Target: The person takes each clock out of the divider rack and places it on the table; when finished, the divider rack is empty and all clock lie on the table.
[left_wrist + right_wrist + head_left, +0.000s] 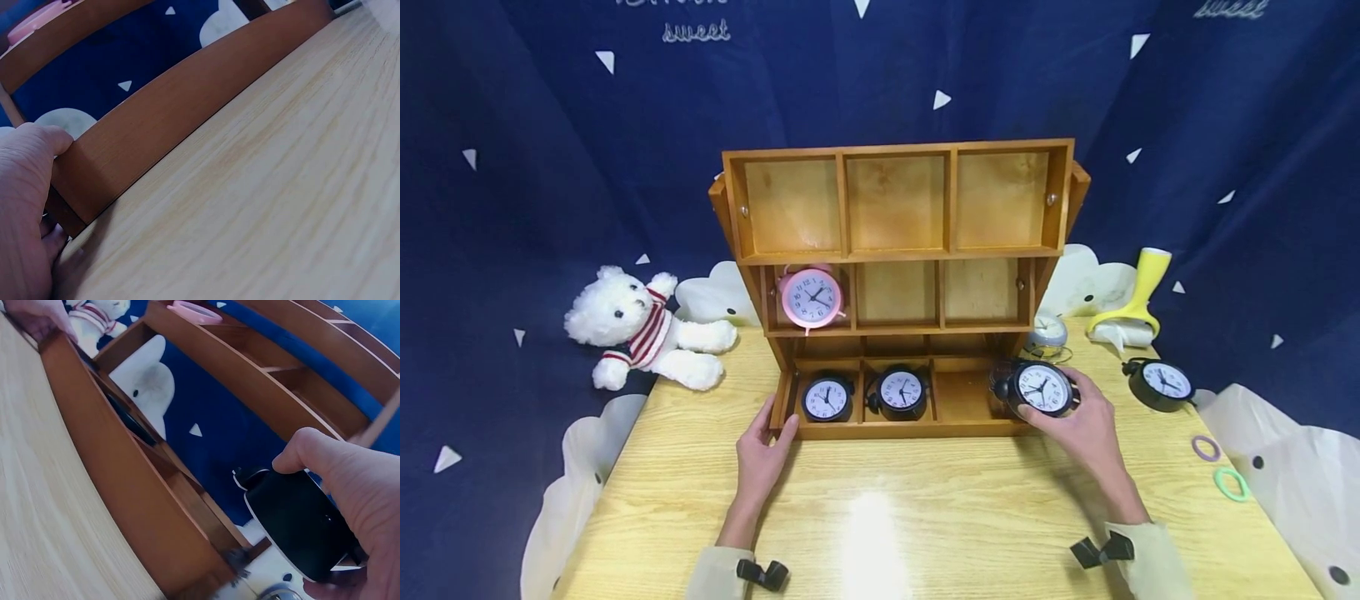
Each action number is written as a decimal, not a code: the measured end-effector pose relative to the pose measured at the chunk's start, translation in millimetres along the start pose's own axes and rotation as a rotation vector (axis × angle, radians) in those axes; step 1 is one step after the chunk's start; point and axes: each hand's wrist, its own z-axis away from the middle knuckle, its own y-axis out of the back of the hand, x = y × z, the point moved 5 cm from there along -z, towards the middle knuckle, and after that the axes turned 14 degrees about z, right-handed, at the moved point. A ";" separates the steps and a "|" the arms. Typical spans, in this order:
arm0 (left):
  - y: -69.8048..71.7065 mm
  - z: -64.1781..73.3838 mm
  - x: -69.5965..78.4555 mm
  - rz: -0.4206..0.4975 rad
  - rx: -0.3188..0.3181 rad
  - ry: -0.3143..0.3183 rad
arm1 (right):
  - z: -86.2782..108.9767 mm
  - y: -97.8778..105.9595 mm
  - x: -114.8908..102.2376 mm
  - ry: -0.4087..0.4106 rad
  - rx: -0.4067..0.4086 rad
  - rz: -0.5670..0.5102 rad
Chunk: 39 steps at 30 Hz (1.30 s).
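My right hand (1082, 421) grips a black alarm clock (1042, 388) by its sides, its white dial facing up. This clock is close over the right compartment of the bottom tier of a wooden three-tier shelf (880, 431). Its black casing shows between thumb and fingers (369, 506) in the right wrist view. My left hand (763, 454) holds the shelf's lower left corner, thumb (57, 139) on the front board's top edge. Two black alarm clocks, one on the left (827, 399) and one in the middle (900, 392), lie in the bottom tier. A pink alarm clock (811, 297) sits in the middle tier's left compartment.
Right of the shelf are another black alarm clock (1161, 383), a grey-blue clock (1047, 333), a yellow-handled object (1142, 292), a purple ring (1206, 448) and a green ring (1231, 484). A white teddy bear (647, 329) leans at the left. Behind hangs a dark blue curtain (895, 75).
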 end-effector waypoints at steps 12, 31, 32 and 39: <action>0.1 -0.4 -0.8 -0.010 0.002 0.033 | -0.3 36.9 37.5 -0.184 0.044 0.026; -0.8 -0.2 0.9 -0.013 -0.002 0.030 | -9.0 5.8 107.6 -0.458 0.265 0.000; -0.8 -0.1 0.1 -0.011 -0.002 0.029 | -9.6 2.9 110.5 -0.465 0.266 0.005; 7.3 -7.5 -33.0 0.006 0.017 0.032 | -17.5 -13.2 125.3 -0.480 0.204 0.039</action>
